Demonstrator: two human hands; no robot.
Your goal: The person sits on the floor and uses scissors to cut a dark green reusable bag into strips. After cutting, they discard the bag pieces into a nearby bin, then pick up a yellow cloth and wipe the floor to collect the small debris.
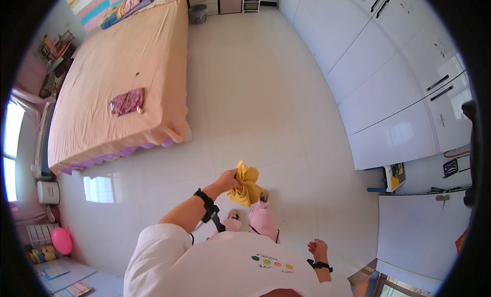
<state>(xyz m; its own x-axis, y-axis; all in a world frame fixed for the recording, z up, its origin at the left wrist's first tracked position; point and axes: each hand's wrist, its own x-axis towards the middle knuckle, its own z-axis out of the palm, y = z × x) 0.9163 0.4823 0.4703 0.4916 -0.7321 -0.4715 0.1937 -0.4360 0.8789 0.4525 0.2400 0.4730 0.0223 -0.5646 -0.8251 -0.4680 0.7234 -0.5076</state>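
My left hand (230,181) grips a bunched yellow cloth (247,186) out in front of my body. The cloth hangs in loose folds above the tiled floor, close to my feet and pink trousers (264,219). My right hand (317,249) is low at my right side, its fingers curled in, with nothing seen in it. Each wrist carries a black strap.
A bed (126,67) with a peach sheet stands ahead on the left, a folded dark red garment (128,102) on it. White wardrobes (387,86) line the right. An open white door (418,224) is at lower right. A bin (198,14) stands beyond the bed.
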